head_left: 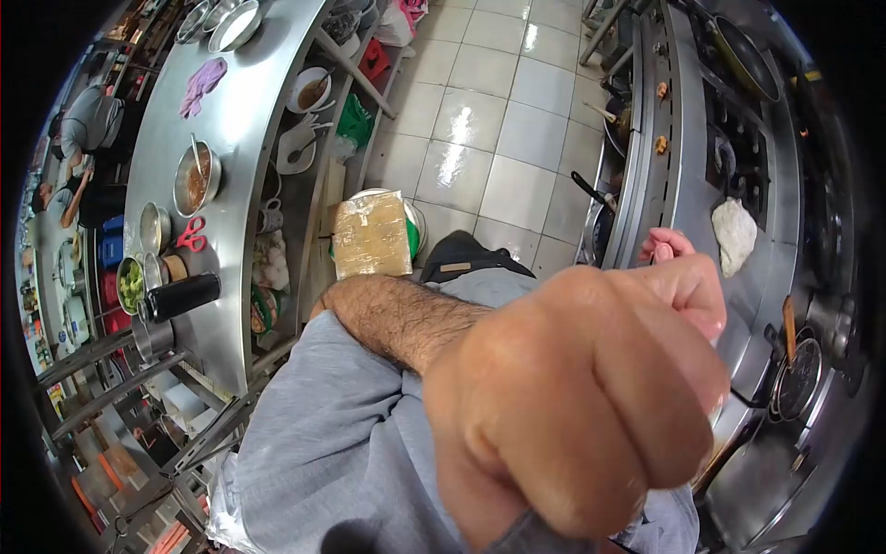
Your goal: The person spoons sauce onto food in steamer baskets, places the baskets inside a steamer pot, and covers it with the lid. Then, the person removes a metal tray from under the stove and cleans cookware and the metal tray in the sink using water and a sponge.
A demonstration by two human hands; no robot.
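My left hand [572, 397] is a closed fist very near the camera, its arm crossing my grey shirt [341, 443] from the left. What it holds, if anything, is hidden; some grey cloth shows at its lower edge. Behind it, my right hand [688, 286] shows in part, with a few bent fingertips near the stove's edge. The fist covers the rest of it, so its grip cannot be made out. A crumpled pale cloth [735, 236] lies on the stove side, to the right of my right hand.
On the left, a steel counter [249, 120] bears a bowl of reddish sauce [197, 179], red scissors [192, 234], a black bottle [185, 297] and a purple cloth [202, 87]. A plastic-wrapped cardboard piece [372, 235] sits low ahead. Pans [746, 57] stand on the right stove. Two people are at far left.
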